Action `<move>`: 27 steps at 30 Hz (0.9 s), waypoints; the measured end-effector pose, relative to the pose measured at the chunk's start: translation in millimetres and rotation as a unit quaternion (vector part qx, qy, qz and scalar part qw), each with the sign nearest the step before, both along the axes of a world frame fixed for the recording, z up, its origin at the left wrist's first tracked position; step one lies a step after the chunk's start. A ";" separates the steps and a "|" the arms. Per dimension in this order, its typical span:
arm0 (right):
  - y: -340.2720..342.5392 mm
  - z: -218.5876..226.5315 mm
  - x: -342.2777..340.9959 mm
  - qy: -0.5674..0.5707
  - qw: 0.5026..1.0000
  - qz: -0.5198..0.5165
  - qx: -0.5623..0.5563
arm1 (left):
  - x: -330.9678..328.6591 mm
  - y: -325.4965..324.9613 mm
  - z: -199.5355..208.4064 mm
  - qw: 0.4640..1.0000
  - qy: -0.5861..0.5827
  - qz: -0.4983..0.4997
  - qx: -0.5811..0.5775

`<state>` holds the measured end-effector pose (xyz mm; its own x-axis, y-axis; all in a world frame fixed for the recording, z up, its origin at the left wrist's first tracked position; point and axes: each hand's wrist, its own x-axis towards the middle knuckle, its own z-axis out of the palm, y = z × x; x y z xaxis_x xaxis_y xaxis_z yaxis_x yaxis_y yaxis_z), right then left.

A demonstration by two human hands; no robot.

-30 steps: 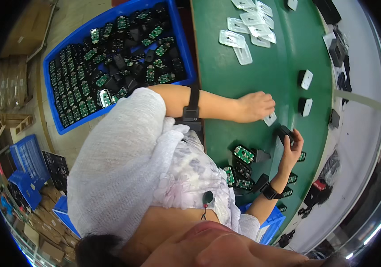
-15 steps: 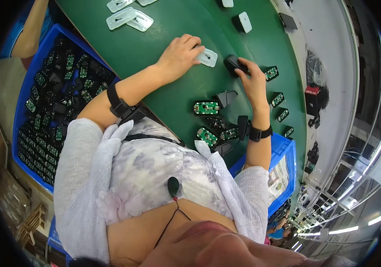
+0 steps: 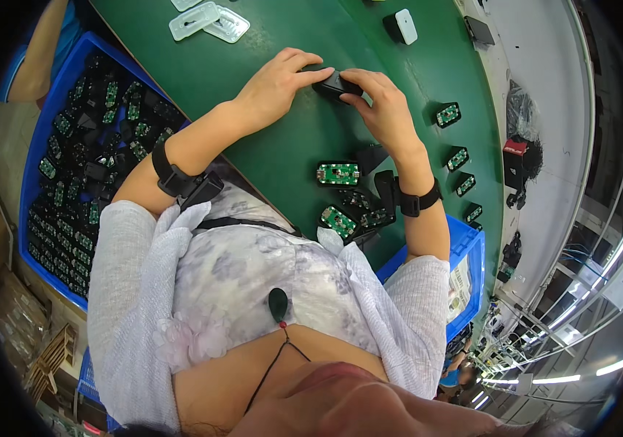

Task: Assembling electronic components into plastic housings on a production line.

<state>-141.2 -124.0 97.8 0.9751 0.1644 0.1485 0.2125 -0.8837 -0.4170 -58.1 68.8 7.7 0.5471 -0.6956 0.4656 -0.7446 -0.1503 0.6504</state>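
Note:
On the green table, a black plastic case (image 3: 337, 85) lies between my two hands. My left hand (image 3: 276, 81) holds its left end, fingers along the far side. At its right end, my right hand (image 3: 383, 105) grips with thumb and fingers. The white plate that was beside my left hand is no longer visible; whether it lies under the case I cannot tell. Nearer to me, an open black case with a green circuit board (image 3: 338, 173) sits beside another green circuit board (image 3: 338, 221) and several dark parts.
White plates (image 3: 195, 20) lie at the far left. A black case with a white face (image 3: 405, 27) stands at the far right. Several board-filled cases (image 3: 447, 114) line the right side. Blue bins stand at left (image 3: 50, 282) and right (image 3: 477, 266). Another person's arm (image 3: 40, 62) shows at upper left.
My right hand has brought the black case leftward to where the white plate was. My left hand has shifted slightly left and now holds the case too. The white plate has gone from sight.

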 end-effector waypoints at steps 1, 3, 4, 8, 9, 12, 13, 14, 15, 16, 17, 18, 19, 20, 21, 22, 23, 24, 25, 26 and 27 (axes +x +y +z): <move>-0.6 -3.1 -0.9 0.003 1.000 -0.002 0.001 | 1.1 -0.7 -0.2 1.000 -0.024 0.004 0.008; -1.2 -10.7 -4.1 -0.033 0.999 0.011 -0.037 | 1.4 -1.8 3.4 0.999 -0.046 0.005 0.017; 0.5 -11.6 -5.7 -0.029 0.999 0.007 -0.036 | -1.9 -2.7 8.6 0.995 -0.091 0.018 0.037; 7.7 -17.4 -10.2 -0.075 0.992 -0.008 -0.101 | -6.3 -6.9 9.9 0.977 -0.192 0.021 0.091; 6.2 -19.6 -10.3 -0.087 0.990 -0.007 -0.115 | -5.9 -6.7 9.9 0.977 -0.192 0.015 0.091; -9.4 -22.9 -5.7 -0.067 0.998 0.005 0.004 | -2.7 -5.2 11.1 0.969 -0.225 0.002 0.105; -10.4 -24.2 -4.6 -0.074 0.997 0.004 0.027 | -3.1 -4.4 12.3 0.966 -0.234 0.008 0.109; -8.8 -24.4 -7.2 -0.074 0.997 0.001 0.028 | -3.9 -4.3 13.1 0.963 -0.244 0.014 0.113; -5.5 -24.0 -8.8 -0.075 0.997 -0.011 0.020 | -5.0 -5.9 13.0 0.963 -0.245 0.011 0.113; -3.3 -22.0 -9.7 -0.075 0.997 -0.023 0.011 | -5.4 -8.9 13.2 0.959 -0.265 0.018 0.096; -4.8 -22.3 -10.6 -0.078 0.997 -0.025 0.010 | -6.1 -11.8 13.0 0.955 -0.284 0.026 0.079; -8.1 -24.3 -9.9 -0.068 0.997 -0.021 0.012 | -8.6 -14.7 10.5 0.954 -0.287 0.024 0.077; -12.3 -23.4 -7.9 -0.059 0.998 -0.019 0.012 | -11.9 -19.4 8.8 0.957 -0.275 0.029 0.091; -17.9 -20.6 -2.5 -0.064 0.998 -0.022 0.009 | -12.7 -23.6 8.5 0.958 -0.263 0.033 0.105; -24.8 -16.1 6.1 0.053 0.989 -0.058 0.125 | -9.6 -27.2 9.5 0.958 -0.268 0.030 0.100; -30.3 -11.3 13.1 0.168 0.952 -0.091 0.240 | -6.2 -29.9 11.2 0.957 -0.259 0.042 0.128; -33.2 -7.7 18.5 0.172 0.957 -0.096 0.215 | -2.8 -32.8 12.5 0.954 -0.249 0.053 0.156; -34.1 -7.2 16.0 0.167 0.957 -0.099 0.213 | 0.4 -36.2 12.8 0.954 -0.253 0.051 0.151; -32.7 -8.5 15.7 0.160 0.930 -0.109 0.314 | 6.3 -37.1 12.6 0.975 -0.189 0.054 0.106; -31.5 -8.5 15.5 0.151 0.892 -0.115 0.411 | 10.7 -38.2 13.4 0.989 -0.123 0.055 0.059; -31.4 -5.3 8.4 0.158 0.875 -0.126 0.439 | 11.3 -40.8 14.9 0.988 -0.129 0.056 0.057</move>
<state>-132.8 -155.4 92.5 0.9792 -0.1042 -0.1739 -0.1916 -0.1953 -0.9618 -46.8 27.9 22.6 0.4972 -0.6935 0.5214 -0.8578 -0.3025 0.4156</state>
